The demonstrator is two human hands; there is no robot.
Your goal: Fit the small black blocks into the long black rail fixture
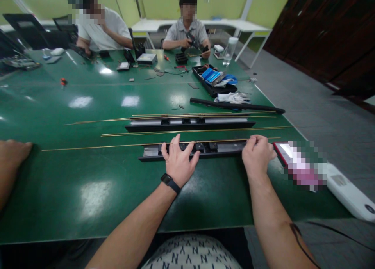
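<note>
My left hand [180, 163] has its fingers spread over the nearer dark metal channel [228, 148]. Several small black blocks [213, 146] sit inside this channel, partly hidden by those fingers. Along its far side runs a thin brass-coloured rod [88, 147], reaching well past the channel's left end. At the right end my right hand [259, 155] is closed, thumb and forefinger pinched on the rod. Behind lies a second channel [225, 124], also with black blocks in it. More thin rods [140, 134] lie between the two channels and along the farther one.
A person's hand [14, 154] rests on the green table [52, 195] at left. Two co-workers sit across. A black tray [212, 90], white gloves [233, 98] and a black bar [205, 102] lie beyond the channels. A pink-and-white item [301, 169] and white device [345, 191] are at right.
</note>
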